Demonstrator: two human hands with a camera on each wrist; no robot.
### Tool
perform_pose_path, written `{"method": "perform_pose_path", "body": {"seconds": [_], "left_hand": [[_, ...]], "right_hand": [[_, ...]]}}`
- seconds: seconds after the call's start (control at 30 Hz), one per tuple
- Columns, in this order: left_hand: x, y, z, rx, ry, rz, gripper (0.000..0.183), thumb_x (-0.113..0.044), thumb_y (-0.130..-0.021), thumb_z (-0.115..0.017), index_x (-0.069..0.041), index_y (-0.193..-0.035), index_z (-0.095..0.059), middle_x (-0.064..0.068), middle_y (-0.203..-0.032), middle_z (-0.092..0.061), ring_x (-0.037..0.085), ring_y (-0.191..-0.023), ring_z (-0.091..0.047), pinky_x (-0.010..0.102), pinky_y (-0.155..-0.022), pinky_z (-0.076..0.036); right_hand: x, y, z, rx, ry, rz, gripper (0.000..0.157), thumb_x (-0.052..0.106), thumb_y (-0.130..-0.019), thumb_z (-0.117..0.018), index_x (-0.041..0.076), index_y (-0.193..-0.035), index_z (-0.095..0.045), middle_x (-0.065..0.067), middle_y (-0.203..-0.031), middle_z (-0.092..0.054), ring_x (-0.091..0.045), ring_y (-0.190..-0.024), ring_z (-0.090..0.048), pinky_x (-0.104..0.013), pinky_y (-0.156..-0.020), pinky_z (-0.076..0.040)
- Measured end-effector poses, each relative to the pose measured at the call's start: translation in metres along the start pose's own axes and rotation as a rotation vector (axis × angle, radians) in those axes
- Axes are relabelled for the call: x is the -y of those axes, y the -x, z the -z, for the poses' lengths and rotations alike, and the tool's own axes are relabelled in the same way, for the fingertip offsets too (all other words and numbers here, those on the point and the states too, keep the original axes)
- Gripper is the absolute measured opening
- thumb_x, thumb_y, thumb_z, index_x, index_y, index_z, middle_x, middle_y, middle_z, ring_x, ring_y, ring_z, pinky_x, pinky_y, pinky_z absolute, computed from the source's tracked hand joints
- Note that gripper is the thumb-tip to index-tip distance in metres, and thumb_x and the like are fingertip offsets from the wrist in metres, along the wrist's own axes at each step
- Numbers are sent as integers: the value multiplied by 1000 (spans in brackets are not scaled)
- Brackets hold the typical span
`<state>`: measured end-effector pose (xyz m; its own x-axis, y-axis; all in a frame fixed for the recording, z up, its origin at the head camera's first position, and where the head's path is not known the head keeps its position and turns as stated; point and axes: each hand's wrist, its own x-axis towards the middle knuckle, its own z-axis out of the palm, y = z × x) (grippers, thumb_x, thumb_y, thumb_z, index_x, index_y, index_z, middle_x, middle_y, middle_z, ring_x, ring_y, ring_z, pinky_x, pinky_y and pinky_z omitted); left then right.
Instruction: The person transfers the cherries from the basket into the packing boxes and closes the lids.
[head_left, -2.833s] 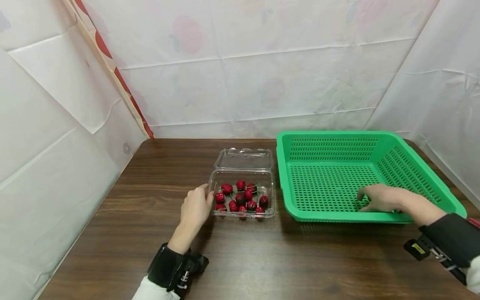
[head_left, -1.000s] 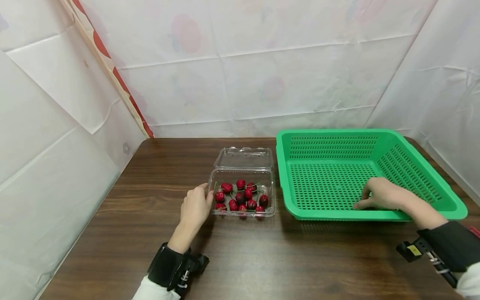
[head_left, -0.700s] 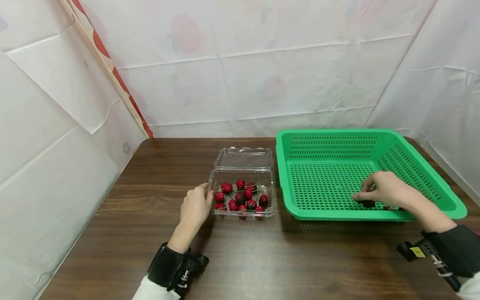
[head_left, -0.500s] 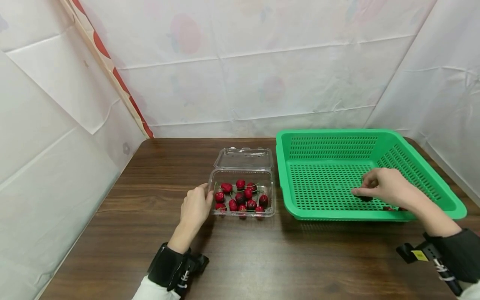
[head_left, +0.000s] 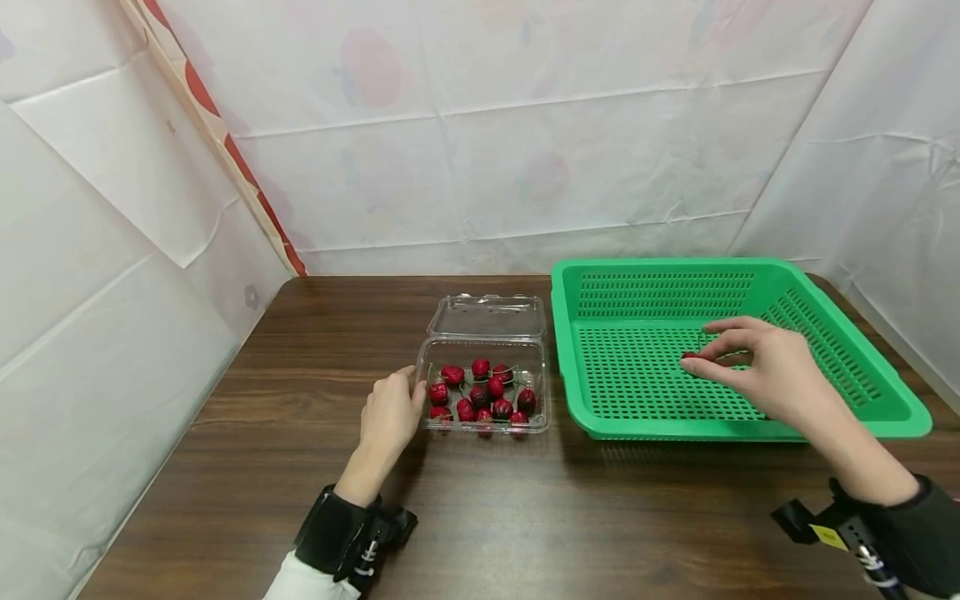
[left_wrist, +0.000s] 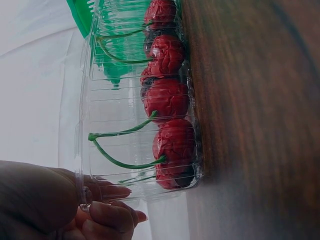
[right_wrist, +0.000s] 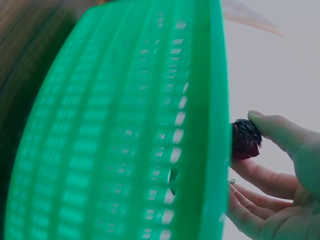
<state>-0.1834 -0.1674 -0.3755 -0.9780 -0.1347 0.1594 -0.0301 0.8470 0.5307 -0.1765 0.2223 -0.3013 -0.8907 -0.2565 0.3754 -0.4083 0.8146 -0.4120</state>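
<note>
My left hand (head_left: pixel 392 412) grips the left side of a clear plastic clamshell box (head_left: pixel 545 375), whose lid (head_left: pixel 491 318) is folded back. Inside lie several wrinkled red cherries (left_wrist: pixel 166 100) with green stems, some of them joined in pairs. From the left wrist view, thumb and fingers hold the box's rim. Over the green basket, my right hand (head_left: pixel 776 371) pinches a dark red cherry (right_wrist: pixel 245 139) between thumb and finger. In the right wrist view it shows just past the basket's rim, partly hidden by it.
The slotted green basket (head_left: pixel 697 430) stands to the right of the clamshell box on a dark wooden table (head_left: pixel 487 517). White sheeting (head_left: pixel 465 167) rises behind the table and along both sides.
My right hand has lifted from the near right floor of the basket, moving up and left with a cherry. Cherries glimpsed under the wrist are now mostly hidden. My left hand stays put.
</note>
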Motion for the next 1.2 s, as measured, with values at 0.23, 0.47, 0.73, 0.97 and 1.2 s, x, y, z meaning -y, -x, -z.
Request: {"method": "perform_pose_path", "body": {"seconds": [0.23, 0.47, 0.73, 0.97, 1.2], "left_hand": [[0, 1, 0, -1, 5, -2, 32, -12, -87, -53, 6, -113, -56, 7, -62, -57, 14, -42, -41, 27, -35, -29], [0, 0, 0, 3, 2, 2, 32, -13, -88, -53, 6, -113, -56, 5, -58, -54, 15, -42, -41, 28, -36, -30], [0, 0, 0, 1, 0, 3, 32, -13, -88, -53, 6, -113, -57, 6, -59, -55, 15, -43, -42, 28, -36, -30], [0, 0, 0, 1, 2, 0, 32, -13, -88, -53, 6, -113, -57, 7, -63, -58, 15, -44, -43, 28, -36, -31], [-1, 0, 1, 0, 5, 0, 32, -13, -88, -53, 6, -113, -57, 10, -68, -60, 16, -44, -43, 28, -36, -32]], "right_hand": [[31, 2, -7, -147, -27, 101, 11, 18, -67, -77, 14, -73, -69, -7, -104, -59, -19, -68, -62, -14, -55, -41], [58, 4, -20, -266, -78, 208, 17, 11, -60, -80, 15, -73, -69, 0, -106, -59, -8, -67, -60, -11, -58, -38], [81, -1, -35, -306, -133, 307, 21, 10, -59, -81, 12, -75, -68, 1, -110, -58, -8, -71, -60, -12, -62, -41], [100, -6, -50, -297, -219, 370, 20, 16, -63, -80, 9, -75, -66, -2, -109, -58, -13, -81, -60, -14, -65, -43], [118, -12, -66, -281, -293, 420, 26, 32, -71, -73, 8, -76, -66, -7, -111, -57, -21, -101, -54, -18, -68, -43]]}}
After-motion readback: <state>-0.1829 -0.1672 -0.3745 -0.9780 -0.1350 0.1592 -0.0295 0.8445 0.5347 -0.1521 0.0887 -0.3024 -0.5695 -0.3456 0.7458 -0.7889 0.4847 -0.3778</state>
